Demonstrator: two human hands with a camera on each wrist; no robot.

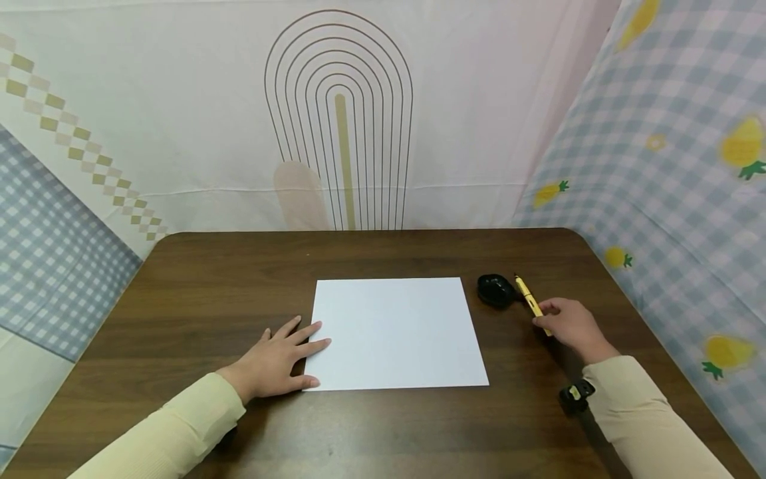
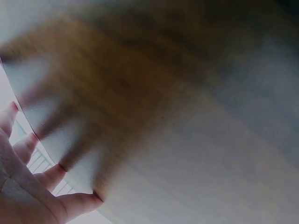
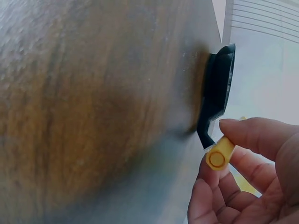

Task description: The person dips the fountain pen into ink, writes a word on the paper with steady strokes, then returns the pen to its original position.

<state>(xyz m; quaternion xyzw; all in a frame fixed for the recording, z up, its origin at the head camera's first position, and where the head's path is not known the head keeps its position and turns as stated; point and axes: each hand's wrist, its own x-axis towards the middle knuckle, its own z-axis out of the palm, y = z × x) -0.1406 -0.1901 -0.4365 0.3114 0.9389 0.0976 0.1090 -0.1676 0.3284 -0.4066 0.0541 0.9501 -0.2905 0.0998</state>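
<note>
White patterned cloth (image 1: 467, 113) hangs across the top of the frame, and blue checked cloth (image 1: 646, 140) with yellow fruit on it closes off the right side. Below them spreads the dark wood-grain table (image 1: 227, 279), wide enough that bare wood shows all round the white paper (image 1: 395, 332) lying near its middle. From where I stand, the left hand (image 1: 275, 359) is at the paper's left edge, fingers spread and relaxed, some of their tips over the sheet, gripping nothing. The right hand (image 1: 571, 326) is at the right of the frame, well apart from the paper's right edge, its thumb and fingers pinching a yellow pen (image 1: 529, 297). Just left of that pen sits a black spoon-shaped thing (image 1: 495, 291), its stem running toward the pen; whether the two touch I can't tell. The pen itself is the slightest item: its long axis slants from lower right, where the fingers have it, to a dark tip at upper left, so the sheet lies to its left, beyond the black piece.
</note>
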